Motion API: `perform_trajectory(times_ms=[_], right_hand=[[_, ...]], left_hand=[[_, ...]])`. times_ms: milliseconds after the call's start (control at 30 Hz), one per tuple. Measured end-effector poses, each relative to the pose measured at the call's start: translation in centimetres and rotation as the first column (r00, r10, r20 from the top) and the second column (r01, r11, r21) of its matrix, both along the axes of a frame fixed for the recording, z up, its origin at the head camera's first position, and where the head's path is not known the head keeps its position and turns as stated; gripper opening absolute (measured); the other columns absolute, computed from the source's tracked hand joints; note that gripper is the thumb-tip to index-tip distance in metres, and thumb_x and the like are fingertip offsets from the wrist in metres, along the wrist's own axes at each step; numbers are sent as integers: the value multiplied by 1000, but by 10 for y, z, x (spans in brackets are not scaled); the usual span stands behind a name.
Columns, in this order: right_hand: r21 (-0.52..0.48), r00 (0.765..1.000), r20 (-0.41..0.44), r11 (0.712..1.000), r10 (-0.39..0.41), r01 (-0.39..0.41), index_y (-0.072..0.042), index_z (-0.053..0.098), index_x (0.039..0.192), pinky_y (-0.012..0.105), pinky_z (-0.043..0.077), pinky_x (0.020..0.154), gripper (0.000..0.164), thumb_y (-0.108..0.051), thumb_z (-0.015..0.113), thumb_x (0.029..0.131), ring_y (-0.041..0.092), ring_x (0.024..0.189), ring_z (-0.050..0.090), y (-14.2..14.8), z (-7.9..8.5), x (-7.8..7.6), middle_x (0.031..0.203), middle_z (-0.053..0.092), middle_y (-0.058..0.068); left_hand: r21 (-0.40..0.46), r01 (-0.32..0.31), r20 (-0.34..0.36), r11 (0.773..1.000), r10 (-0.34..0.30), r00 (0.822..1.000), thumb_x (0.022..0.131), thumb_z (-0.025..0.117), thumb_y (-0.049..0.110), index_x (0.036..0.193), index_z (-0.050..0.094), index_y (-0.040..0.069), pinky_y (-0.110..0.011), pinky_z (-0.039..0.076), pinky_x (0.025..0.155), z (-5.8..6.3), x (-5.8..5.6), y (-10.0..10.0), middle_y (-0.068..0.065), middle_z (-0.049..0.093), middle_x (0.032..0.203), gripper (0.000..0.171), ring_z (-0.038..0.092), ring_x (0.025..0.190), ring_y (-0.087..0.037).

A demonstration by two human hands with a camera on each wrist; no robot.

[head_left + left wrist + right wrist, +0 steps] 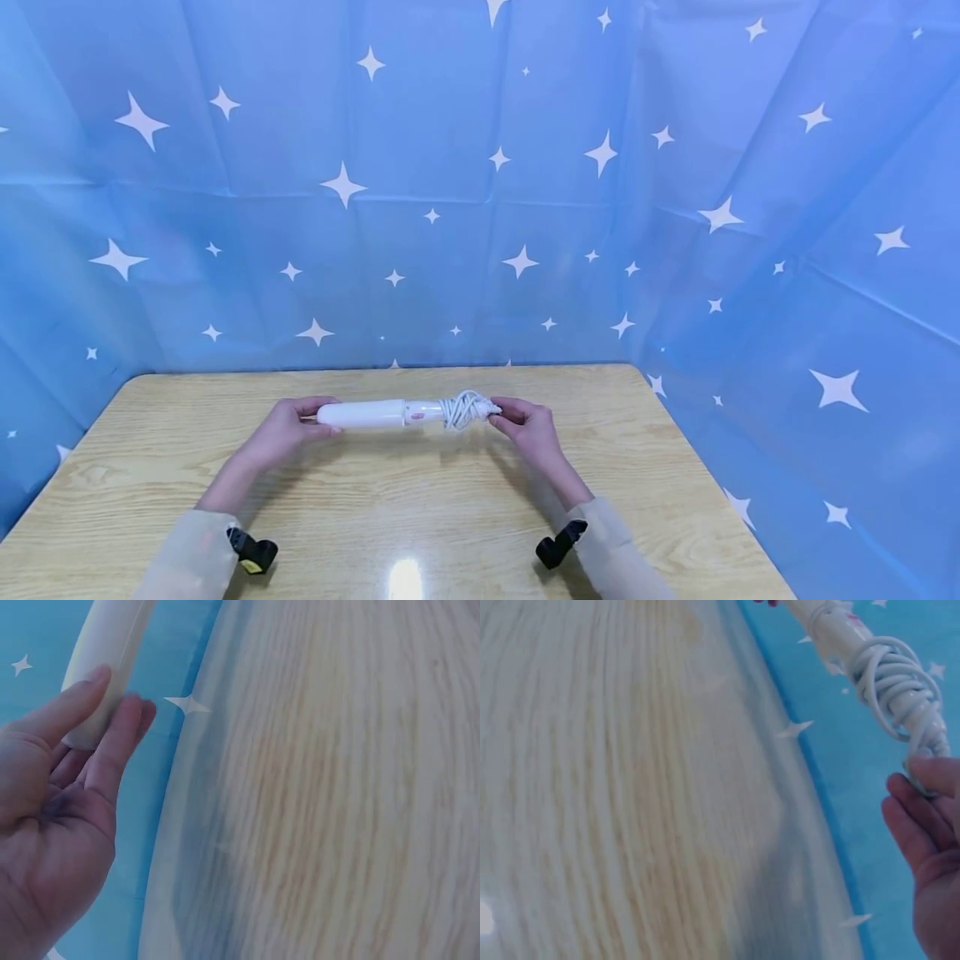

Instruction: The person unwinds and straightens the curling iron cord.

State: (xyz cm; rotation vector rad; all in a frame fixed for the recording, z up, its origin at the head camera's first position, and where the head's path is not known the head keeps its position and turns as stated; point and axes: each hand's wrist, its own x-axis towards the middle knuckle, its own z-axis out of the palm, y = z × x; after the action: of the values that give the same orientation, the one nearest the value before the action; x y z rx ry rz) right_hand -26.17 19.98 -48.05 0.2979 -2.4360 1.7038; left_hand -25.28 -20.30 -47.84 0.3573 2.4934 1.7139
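A white corded wand is held level above the table between two hands, its shadow falling on the wood below. Its left part is a thick smooth cylinder; the right part is a thinner handle with a small pink mark. A white cord is wound in loops round that handle. The left hand pinches the rounded left end between thumb and fingers, also seen in the left wrist view. At the other end, thumb and fingers of the right hand pinch the tip beside the cord; the right wrist view cuts part of this hand off.
Beneath the hands lies a light wood-grain table with rounded far corners. Blue curtains with white stars hang behind it and along both sides. Black wrist cameras sit on both sleeves.
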Motion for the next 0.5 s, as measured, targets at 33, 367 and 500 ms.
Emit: perform_trajectory(times_ms=[33,367,500], right_hand=[[-11,1000,13,1000,1,-1,3,73,120,26,65,79,30,5,75,90,29,97,74,0,2,1,104,76,18],[-50,999,32,999,-11,12,3,74,120,27,65,81,31,4,76,89,29,98,74,0,13,11,106,75,19],[-90,1000,-3,996,6,-6,3,75,117,27,65,81,29,6,76,88,23,94,75,1,19,15,104,76,19]], left_hand=[[13,2,10,1000,-2,1000,89,79,5,135,60,-8,-27,64,84,1,1,-1,-28,65,127,51,70,105,-33],[147,-18,43,989,12,999,88,82,12,139,59,-3,-30,64,84,5,8,-6,-22,63,129,58,66,103,-19],[223,-10,48,975,0,999,90,81,12,143,56,-3,-33,64,87,5,9,-7,-21,59,129,61,65,102,-19]])
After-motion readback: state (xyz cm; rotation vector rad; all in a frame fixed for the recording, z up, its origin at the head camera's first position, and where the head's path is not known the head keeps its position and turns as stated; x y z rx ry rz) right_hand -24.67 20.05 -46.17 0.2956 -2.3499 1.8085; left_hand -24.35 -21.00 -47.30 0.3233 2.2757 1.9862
